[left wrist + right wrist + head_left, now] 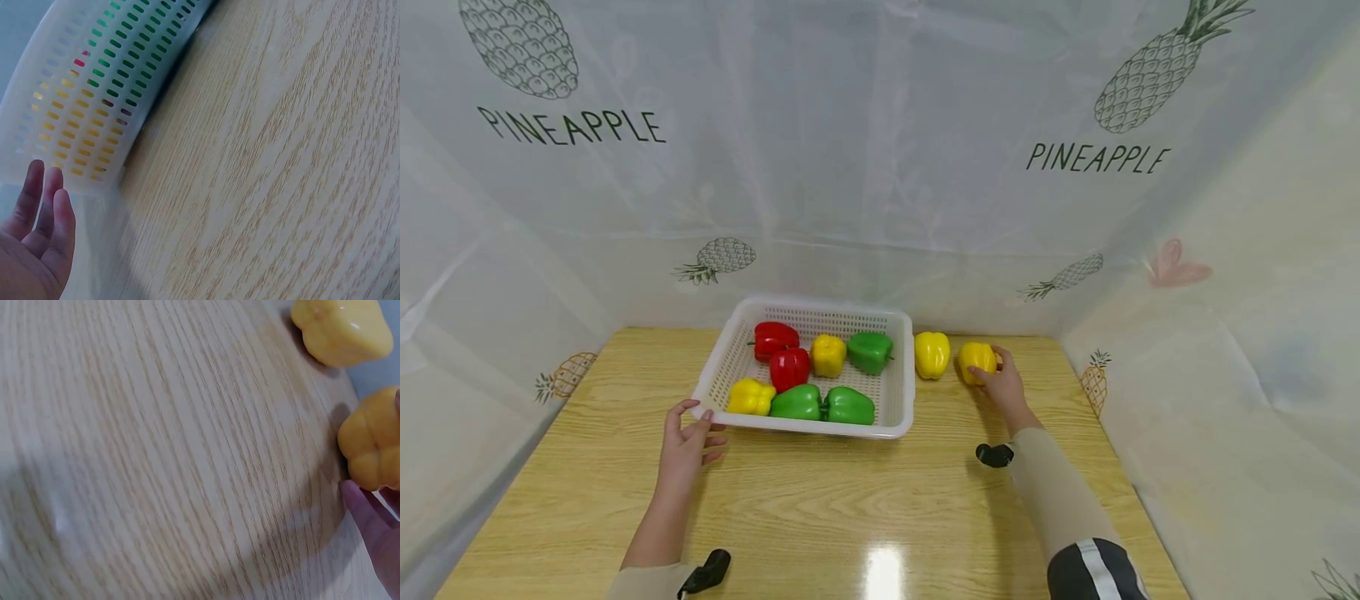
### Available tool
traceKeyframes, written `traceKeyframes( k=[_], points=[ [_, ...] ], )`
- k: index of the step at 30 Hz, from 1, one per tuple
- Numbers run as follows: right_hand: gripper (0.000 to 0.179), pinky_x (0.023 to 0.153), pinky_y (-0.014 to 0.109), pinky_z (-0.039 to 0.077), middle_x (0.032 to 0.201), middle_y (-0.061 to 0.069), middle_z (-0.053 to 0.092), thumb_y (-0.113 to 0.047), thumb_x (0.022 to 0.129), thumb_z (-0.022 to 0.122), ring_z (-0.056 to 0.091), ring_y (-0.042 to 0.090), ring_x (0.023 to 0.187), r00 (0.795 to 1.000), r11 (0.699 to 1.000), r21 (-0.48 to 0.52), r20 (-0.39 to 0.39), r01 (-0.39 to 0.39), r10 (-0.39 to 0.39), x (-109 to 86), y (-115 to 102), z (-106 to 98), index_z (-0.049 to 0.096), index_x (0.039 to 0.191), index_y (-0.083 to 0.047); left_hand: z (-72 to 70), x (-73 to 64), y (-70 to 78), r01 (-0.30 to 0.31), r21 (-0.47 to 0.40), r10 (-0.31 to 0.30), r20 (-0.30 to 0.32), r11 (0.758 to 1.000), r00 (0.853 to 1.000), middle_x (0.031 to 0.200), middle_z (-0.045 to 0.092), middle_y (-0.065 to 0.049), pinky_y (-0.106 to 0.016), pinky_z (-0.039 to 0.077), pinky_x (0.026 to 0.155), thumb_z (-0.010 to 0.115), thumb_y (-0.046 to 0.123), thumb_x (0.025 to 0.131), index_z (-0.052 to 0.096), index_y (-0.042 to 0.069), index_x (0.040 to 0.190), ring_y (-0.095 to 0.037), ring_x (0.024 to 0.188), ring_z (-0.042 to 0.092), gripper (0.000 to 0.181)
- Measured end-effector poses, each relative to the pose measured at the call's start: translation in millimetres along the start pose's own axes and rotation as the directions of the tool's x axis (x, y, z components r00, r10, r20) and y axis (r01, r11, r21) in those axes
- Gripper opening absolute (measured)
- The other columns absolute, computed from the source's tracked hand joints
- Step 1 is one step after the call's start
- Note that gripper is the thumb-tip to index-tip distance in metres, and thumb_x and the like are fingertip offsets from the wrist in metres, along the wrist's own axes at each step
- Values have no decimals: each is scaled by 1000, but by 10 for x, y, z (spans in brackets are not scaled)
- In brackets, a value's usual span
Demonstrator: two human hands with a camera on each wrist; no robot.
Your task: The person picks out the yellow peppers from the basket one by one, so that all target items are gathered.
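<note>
At the near left corner of a white plastic basket, my left hand holds the rim with thumb and forefinger. Its other fingers stretch beside the basket's slotted outer wall in the left wrist view. My right hand grips a yellow bell pepper on the table, thumb on its left side and fingers on its right. The right wrist view shows this pepper cut by the frame edge, the thumb low against it. A second yellow bell pepper sits between it and the basket.
Inside the basket lie two red bell peppers, two yellow ones and several green ones. A pineapple-print sheet hangs behind the wooden table and down its sides. Black wrist devices sit at both cuffs.
</note>
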State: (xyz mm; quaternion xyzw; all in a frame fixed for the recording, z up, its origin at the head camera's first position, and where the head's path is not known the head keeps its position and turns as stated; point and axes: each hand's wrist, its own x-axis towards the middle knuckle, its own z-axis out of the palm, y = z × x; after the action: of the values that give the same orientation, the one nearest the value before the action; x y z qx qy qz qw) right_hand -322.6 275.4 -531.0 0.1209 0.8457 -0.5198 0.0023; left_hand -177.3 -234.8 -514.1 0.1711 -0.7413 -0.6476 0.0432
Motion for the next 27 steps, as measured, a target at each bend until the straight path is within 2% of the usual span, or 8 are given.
traceKeyframes(
  k=[7,10,14,18,27],
  points=[
    [75,74,26,51,140,26,37,-28,95,67,49,33,112,1000,1000,1,-4,8,-8,26,-13,16,21,153,-15,0,-1,-7,-7,3,7,8,1000,1000,102,69,-8,-33,57,71,45,37,104,23,20,139,-19,80,68,45],
    [75,74,28,51,140,27,37,-29,95,66,49,34,112,1000,1000,-10,-8,15,-15,35,-26,20,21,153,-14,2,3,-12,-6,-4,6,3,1000,1000,101,69,-8,-33,57,70,45,37,103,25,22,137,-19,80,68,42],
    [75,87,39,49,142,27,36,-29,95,66,45,36,119,1000,1000,-23,-15,19,-19,38,-49,21,21,153,-13,-1,8,-12,-9,-4,9,1,1000,1000,99,69,-6,-32,57,69,45,36,104,24,21,138,-17,79,68,43],
    [76,102,48,41,145,25,34,-29,95,66,39,38,127,1000,999,-30,-12,19,-19,39,-74,13,20,153,-12,1,6,-3,-5,-2,5,-9,1000,1000,98,70,-6,-32,57,69,46,36,104,24,20,138,-17,78,68,44],
    [77,107,50,35,149,24,32,-28,94,67,37,39,131,1000,997,-73,4,21,-21,88,-87,-8,22,152,-8,-11,15,2,-2,-14,2,-12,1000,1000,98,69,-6,-32,57,68,49,33,103,26,19,139,-16,77,68,44]
  ],
)
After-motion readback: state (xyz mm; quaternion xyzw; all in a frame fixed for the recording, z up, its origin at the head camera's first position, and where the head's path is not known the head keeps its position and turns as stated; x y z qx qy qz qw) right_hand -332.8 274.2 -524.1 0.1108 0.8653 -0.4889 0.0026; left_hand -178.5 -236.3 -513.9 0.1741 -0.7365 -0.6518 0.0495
